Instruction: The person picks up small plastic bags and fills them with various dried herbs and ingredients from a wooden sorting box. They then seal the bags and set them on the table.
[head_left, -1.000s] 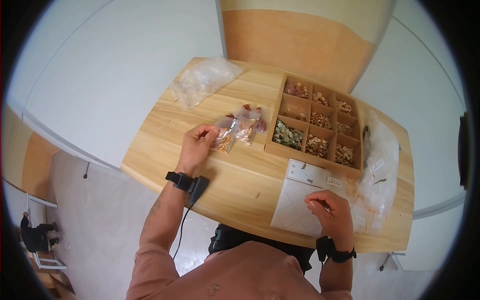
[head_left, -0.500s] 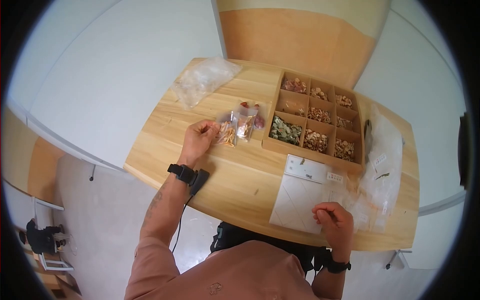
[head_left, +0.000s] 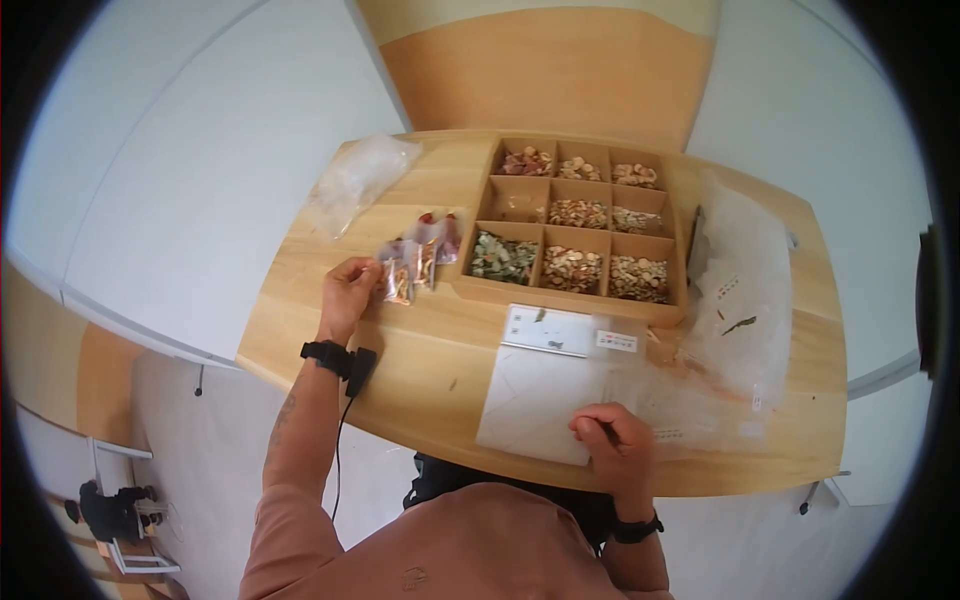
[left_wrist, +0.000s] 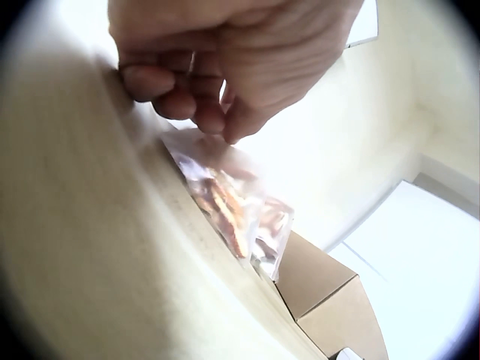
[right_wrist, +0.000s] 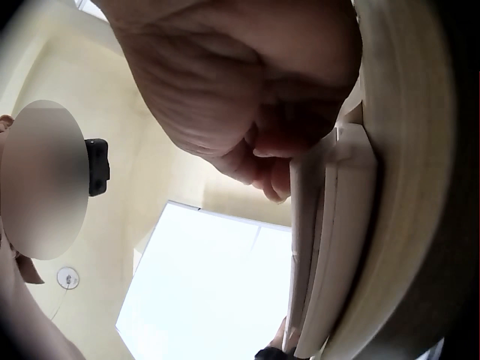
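At the left of the table my left hand [head_left: 348,295] pinches the upper edge of a small clear plastic bag [head_left: 398,285] with orange-brown dried strips inside. In the left wrist view the fingertips are right at the top of this bag [left_wrist: 221,202], whose lower part lies on the table. A second filled bag [head_left: 424,262] is beside it, and a third with dark red contents [head_left: 449,240] lies just behind. My right hand [head_left: 622,450] hangs loosely curled over the near right corner of a flat white scale [head_left: 540,400], holding nothing.
A cardboard box [head_left: 560,295] divided into compartments of dried herbs and slices stands behind the scale. Crumpled clear plastic [head_left: 365,180] lies at the back left. Large plastic bags [head_left: 750,300] with labels and loose bits cover the right side.
The head view has turned right, so the table appears further left. The pinched bag lies closer to its neighbour. My right hand has curled more, staying over the scale.
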